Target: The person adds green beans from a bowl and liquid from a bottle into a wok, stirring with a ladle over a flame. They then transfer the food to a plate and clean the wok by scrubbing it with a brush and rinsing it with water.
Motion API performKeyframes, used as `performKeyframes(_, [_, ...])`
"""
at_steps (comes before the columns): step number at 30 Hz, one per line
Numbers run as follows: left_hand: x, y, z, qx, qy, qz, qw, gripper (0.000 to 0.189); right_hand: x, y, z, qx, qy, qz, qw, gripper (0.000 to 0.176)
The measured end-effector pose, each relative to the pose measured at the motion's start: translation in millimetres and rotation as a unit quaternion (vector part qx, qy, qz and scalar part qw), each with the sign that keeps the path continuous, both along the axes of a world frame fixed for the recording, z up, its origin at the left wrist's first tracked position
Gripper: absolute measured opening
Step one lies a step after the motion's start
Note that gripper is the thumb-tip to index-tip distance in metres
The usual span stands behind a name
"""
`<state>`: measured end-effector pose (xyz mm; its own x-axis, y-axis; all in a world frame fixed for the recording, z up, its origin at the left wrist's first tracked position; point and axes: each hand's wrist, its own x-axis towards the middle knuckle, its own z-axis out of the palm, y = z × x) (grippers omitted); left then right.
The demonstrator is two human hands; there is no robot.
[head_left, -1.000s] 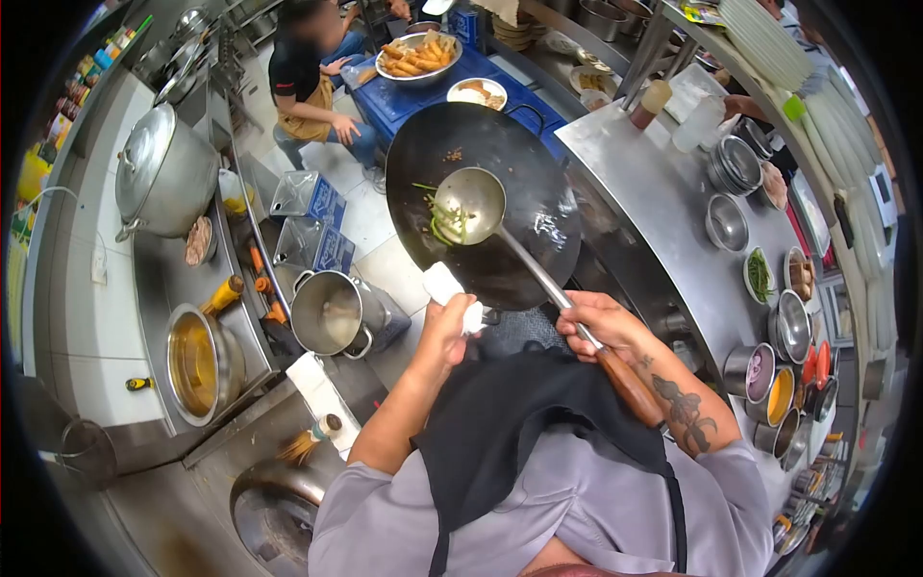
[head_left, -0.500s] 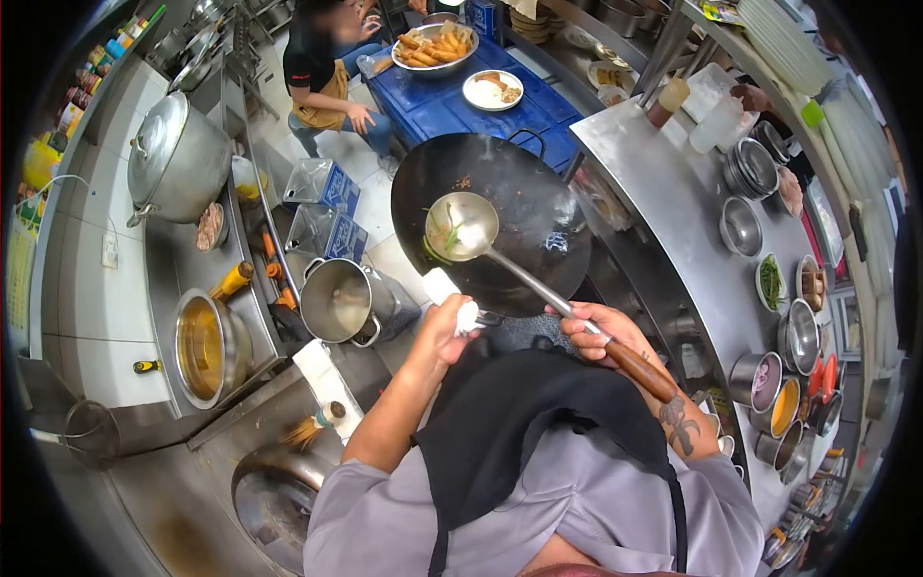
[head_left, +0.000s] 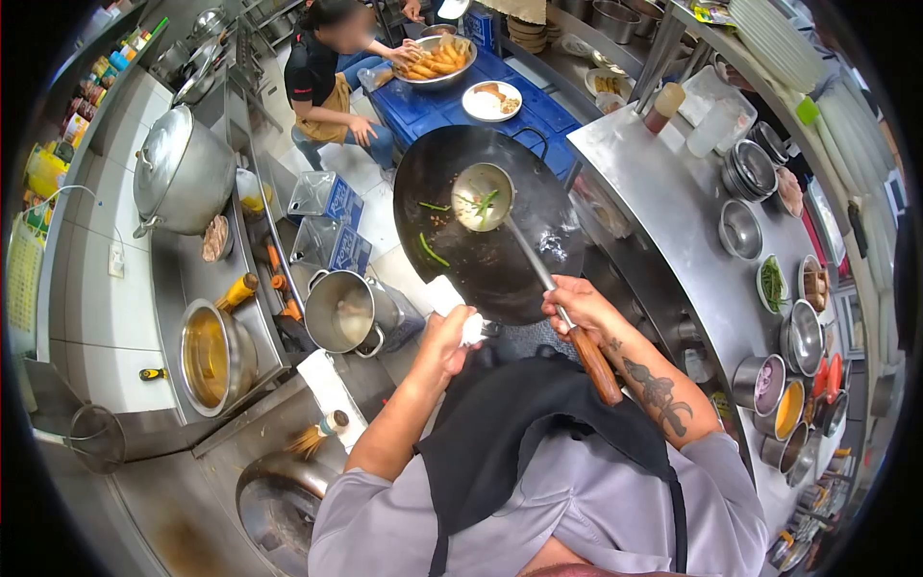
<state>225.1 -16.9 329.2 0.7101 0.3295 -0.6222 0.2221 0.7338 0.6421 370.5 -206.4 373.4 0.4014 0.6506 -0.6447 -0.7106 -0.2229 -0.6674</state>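
Note:
My left hand [head_left: 452, 338] is closed around a folded white cloth [head_left: 447, 296] at the near edge of the black wok [head_left: 519, 264], where the wok's handle is mostly hidden. In my right hand [head_left: 580, 306] is a long ladle [head_left: 527, 252] with a metal shaft and a wooden grip that runs back along my forearm. The ladle's bowl is over the wok's far left part, with green vegetable strips in it. More green strips [head_left: 435, 250] and small brown bits lie on the wok's dark surface nearby.
A blue table [head_left: 413, 108] beyond the wok bears a bowl of fried rolls [head_left: 437, 62] and a plate [head_left: 471, 108]. A seated person [head_left: 322, 87] is beside it. A stock pot [head_left: 332, 332] stands left; a steel counter [head_left: 663, 202] with bowls curves along the right.
The ladle has swung up and right, its grip now steeper. Green strips now lie on the wok's surface. The seated person's hand has reached to the bowl of rolls.

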Motion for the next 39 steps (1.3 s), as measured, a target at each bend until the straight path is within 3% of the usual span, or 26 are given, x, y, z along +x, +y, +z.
performKeyframes(3, [0.4,3.5,-2.1,0.017,0.004,-0.014,1.0,0.013,-7.7,-0.6,18.4,0.019,0.011,0.027,0.999,0.009])
performKeyframes(5, [-0.1,7.6,-2.2,0.018,0.012,-0.019,1.0,0.013,-2.0,-12.0,26.1,0.09,0.094,0.041,0.991,0.016])
performKeyframes(6, [0.3,9.2,-1.7,-0.002,0.027,-0.018,0.999,0.013,2.3,-17.8,21.2,0.102,0.133,0.024,0.985,0.024])
performKeyframes(9, [-0.9,12.1,-5.9,-0.036,0.027,-0.015,0.999,0.012,-5.2,-18.4,8.0,0.13,0.195,0.041,0.971,0.03])
performKeyframes(13, [-1.8,17.5,-5.2,-0.091,0.04,0.011,0.995,0.01,-0.3,-33.6,2.7,0.177,0.266,-0.01,0.948,0.034])
performKeyframes(18, [-3.9,19.5,2.3,-0.072,0.038,0.018,0.997,0.01,17.7,-56.3,-3.1,0.048,0.053,-0.028,0.997,0.032])
performKeyframes(19, [-4.7,19.2,2.5,-0.073,0.039,0.017,0.996,0.01,19.4,-53.3,2.9,-0.002,-0.022,-0.039,0.999,0.022])
performKeyframes(21, [-5.3,18.3,5.9,-0.041,0.018,0.017,0.999,0.011,25.1,-53.9,-10.1,-0.043,-0.119,-0.042,0.991,0.025])
performKeyframes(25, [-0.8,11.6,10.5,0.002,-0.004,0.027,1.0,0.011,21.0,-46.5,-13.6,-0.099,-0.182,0.003,0.978,0.03])
performKeyframes(27, [1.5,9.0,3.4,0.039,-0.049,0.044,0.997,0.01,12.2,-35.4,-5.3,-0.113,-0.104,0.027,0.988,0.028])
performKeyframes(28, [2.1,9.1,0.4,0.039,-0.049,0.044,0.997,0.01,6.3,-29.3,0.6,-0.104,-0.064,0.026,0.992,0.016])
performKeyframes(34, [-0.7,10.5,-4.5,0.07,-0.047,0.041,0.996,0.01,-0.5,-8.0,30.5,0.037,0.158,0.028,0.986,0.016])
performKeyframes(39, [-7.6,14.4,-6.2,0.005,0.019,0.045,0.999,0.012,5.5,-12.1,3.5,0.067,0.171,0.031,0.982,0.024])
